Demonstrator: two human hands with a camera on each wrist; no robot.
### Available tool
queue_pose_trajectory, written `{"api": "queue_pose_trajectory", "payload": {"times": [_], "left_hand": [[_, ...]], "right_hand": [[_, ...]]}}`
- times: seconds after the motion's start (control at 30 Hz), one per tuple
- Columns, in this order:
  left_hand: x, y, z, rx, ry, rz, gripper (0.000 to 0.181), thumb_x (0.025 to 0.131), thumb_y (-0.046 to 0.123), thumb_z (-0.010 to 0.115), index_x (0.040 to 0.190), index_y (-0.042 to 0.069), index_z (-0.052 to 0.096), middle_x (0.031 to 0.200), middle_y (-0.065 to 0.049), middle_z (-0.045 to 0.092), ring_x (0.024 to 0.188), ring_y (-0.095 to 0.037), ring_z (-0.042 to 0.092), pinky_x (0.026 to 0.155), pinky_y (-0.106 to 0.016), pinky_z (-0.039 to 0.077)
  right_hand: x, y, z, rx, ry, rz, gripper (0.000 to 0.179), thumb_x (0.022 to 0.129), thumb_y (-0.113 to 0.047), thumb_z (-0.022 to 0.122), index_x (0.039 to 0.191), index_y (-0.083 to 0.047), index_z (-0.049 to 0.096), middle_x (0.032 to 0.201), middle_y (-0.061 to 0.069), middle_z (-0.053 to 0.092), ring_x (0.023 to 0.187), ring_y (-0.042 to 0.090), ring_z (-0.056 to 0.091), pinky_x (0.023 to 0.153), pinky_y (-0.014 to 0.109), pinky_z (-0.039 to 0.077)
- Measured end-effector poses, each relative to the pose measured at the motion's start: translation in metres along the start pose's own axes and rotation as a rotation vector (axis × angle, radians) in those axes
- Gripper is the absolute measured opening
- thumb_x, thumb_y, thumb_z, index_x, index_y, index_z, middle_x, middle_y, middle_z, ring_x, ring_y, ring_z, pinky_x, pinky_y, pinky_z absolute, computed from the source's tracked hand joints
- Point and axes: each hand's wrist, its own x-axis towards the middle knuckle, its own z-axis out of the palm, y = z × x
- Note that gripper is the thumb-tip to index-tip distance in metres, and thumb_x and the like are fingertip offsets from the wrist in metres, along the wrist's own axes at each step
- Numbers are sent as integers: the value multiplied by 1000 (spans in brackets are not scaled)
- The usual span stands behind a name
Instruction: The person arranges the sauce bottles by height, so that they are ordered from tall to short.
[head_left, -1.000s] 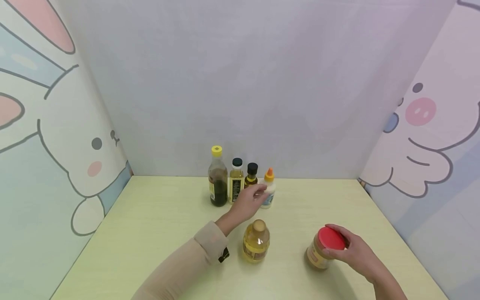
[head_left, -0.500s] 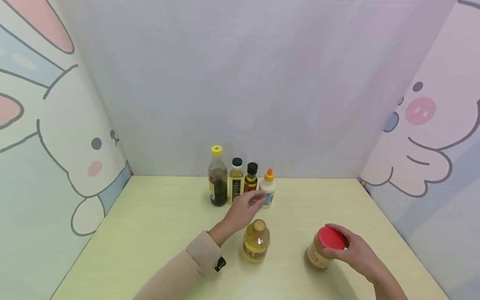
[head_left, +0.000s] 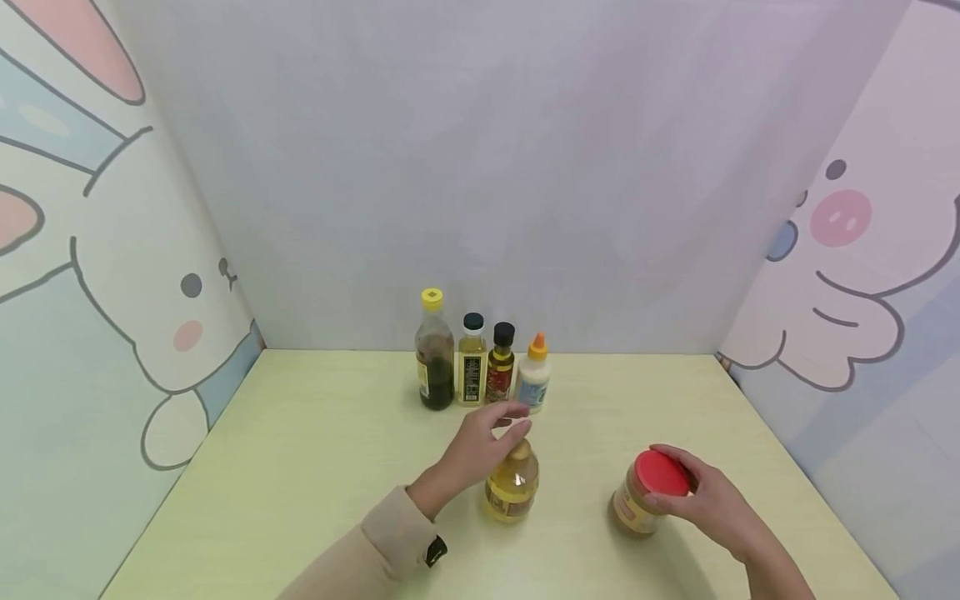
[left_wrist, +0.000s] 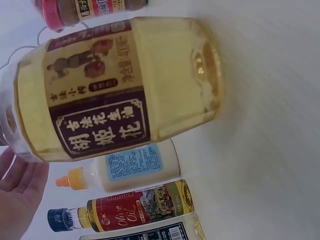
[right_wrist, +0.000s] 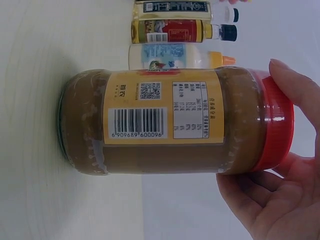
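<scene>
A bottle of peanut oil (head_left: 512, 492) with a tan cap stands upright near the middle of the table; its label fills much of the left wrist view. My left hand (head_left: 480, 442) is at the bottle's cap, fingers loosely bent and thumb apart from them; whether it touches the cap I cannot tell. On the right, a peanut butter jar (right_wrist: 165, 120) with a red lid (right_wrist: 275, 120) stands slightly tilted in view. My right hand (head_left: 708, 504) grips it around the lid, thumb on one side and fingers on the other.
At the back, side by side, stand a dark sauce bottle (head_left: 435, 367) with a yellow cap, a clear oil bottle (head_left: 472, 375), an olive oil bottle (head_left: 499, 375) and a white squeeze bottle (head_left: 533, 383) with an orange tip. Behind them rises a pale wall (head_left: 480, 167).
My left hand has drawn back from the white squeeze bottle toward the peanut oil bottle's cap. The right hand and the jar have stayed in place.
</scene>
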Motion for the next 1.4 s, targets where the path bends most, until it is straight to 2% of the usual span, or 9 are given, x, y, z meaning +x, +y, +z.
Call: {"api": "queue_pose_trajectory", "payload": {"times": [0.23,0.37,0.53,0.7,0.87,1.1,1.4], "left_hand": [[-10,-2,1,29,-17,-11,37,100,34,56,125,7,62,122,-3,63,115,-27,57,94,-43,48],[-16,-3,2,37,-20,-8,41,99,38,58,125,7,62,124,-3,63,118,-26,55,97,-48,45],[-22,-3,3,82,-3,-28,46,96,46,59,125,10,63,128,-2,60,124,-20,50,102,-46,41],[-26,-5,5,75,19,-23,48,94,48,61,126,12,62,130,-3,58,125,-20,48,103,-48,39],[-30,-6,6,63,19,-26,46,93,46,64,125,13,63,127,0,59,121,-18,52,99,-47,44],[-35,-8,9,21,8,-60,48,92,41,68,124,6,62,120,1,62,114,-19,56,95,-47,47],[-38,-11,10,-3,34,-66,45,92,39,68,126,10,62,120,1,63,113,-18,57,93,-42,48]], "right_hand": [[0,-1,0,-14,4,2,72,80,-12,81,140,4,45,125,20,54,103,27,55,74,29,54],[0,-1,0,-14,3,8,72,80,-13,81,140,3,45,126,20,54,103,26,55,74,28,53],[0,-1,0,-5,-1,12,72,80,-12,81,140,3,44,126,20,54,103,26,55,74,29,54],[0,-1,-1,-6,-4,7,72,80,-12,81,140,3,44,126,19,54,103,25,55,74,29,54],[-1,-1,0,-1,-2,6,72,80,-12,80,140,3,44,126,20,54,103,25,55,74,28,54],[-1,-2,-1,11,-7,11,72,81,-11,80,141,3,43,128,21,53,104,26,55,74,29,54],[-1,-2,0,4,-3,3,72,81,-12,80,140,3,44,127,20,54,102,24,55,74,29,54]]}}
